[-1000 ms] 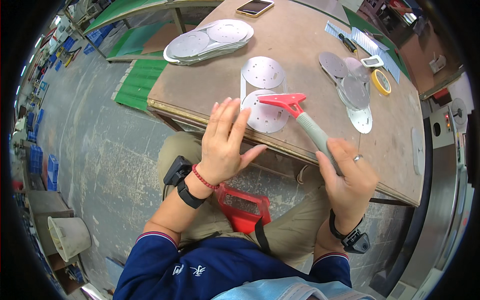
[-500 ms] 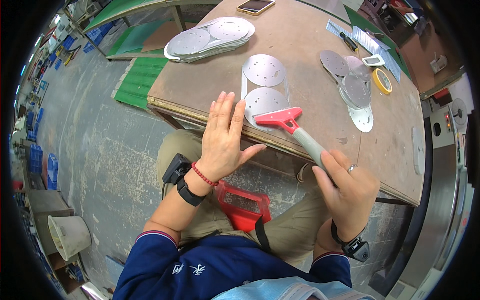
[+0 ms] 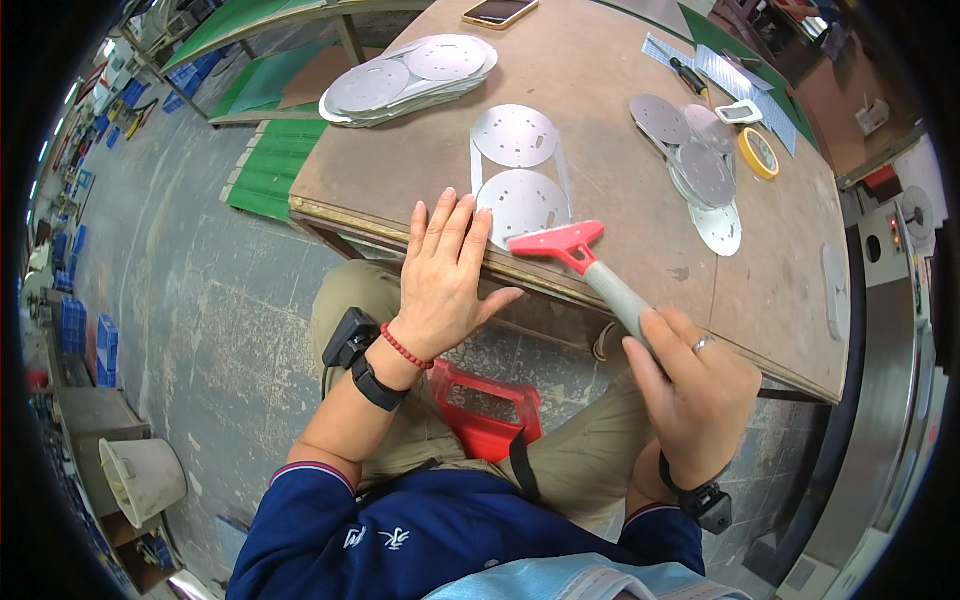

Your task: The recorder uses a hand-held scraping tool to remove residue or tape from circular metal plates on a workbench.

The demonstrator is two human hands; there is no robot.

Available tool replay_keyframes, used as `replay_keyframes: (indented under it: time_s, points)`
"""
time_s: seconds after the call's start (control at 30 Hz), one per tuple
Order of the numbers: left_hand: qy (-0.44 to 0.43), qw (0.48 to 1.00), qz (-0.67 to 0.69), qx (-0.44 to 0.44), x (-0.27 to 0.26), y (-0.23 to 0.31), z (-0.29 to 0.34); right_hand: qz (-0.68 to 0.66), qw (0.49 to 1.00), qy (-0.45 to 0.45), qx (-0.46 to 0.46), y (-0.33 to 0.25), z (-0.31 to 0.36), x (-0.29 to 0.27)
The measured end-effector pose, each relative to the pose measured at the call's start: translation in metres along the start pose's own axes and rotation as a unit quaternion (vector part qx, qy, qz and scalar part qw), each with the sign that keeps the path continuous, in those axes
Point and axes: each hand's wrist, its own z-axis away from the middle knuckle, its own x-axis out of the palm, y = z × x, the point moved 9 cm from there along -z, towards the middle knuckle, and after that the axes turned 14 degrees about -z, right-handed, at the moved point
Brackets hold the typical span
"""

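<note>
A thin silver metal sheet with two joined perforated discs (image 3: 522,205) lies at the table's front edge. My left hand (image 3: 440,268) is stretched flat, its fingertips at the sheet's left side. In my right hand (image 3: 695,385) is the grey handle of a scraper (image 3: 570,243) with a wide red head. The scraper's head is over the near edge of the lower disc; whether its blade touches the metal I cannot tell.
A stack of similar metal sheets (image 3: 408,85) stands at the table's back left. Several darker discs (image 3: 700,165) lie at right, near a yellow tape roll (image 3: 758,154), a white device (image 3: 738,112) and a screwdriver (image 3: 688,75). A phone (image 3: 500,12) rests at the far edge.
The scraper's head has moved slightly toward me, to the disc's near edge. My left hand stays flat in nearly the same place. The view has shifted a little.
</note>
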Motion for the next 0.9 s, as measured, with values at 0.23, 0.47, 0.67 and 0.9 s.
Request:
replay_keyframes:
  time_s: [0.23,0.47,0.67,0.9]
  points:
    - [-0.003,1.000,-0.005,0.003,0.001,0.000,0.001,0.027,0.999,-0.013,0.012,-0.002,0.001,0.002]
    - [-0.007,1.000,-0.004,0.010,0.002,0.005,-0.001,0.016,1.000,0.004,0.014,0.009,-0.001,0.006]
    - [-0.004,1.000,-0.009,0.008,0.000,0.002,0.001,0.025,0.999,-0.014,0.016,-0.003,0.004,0.008]
    - [-0.004,1.000,0.001,0.010,0.001,0.004,0.000,0.060,0.998,0.005,0.020,0.006,-0.005,0.020]
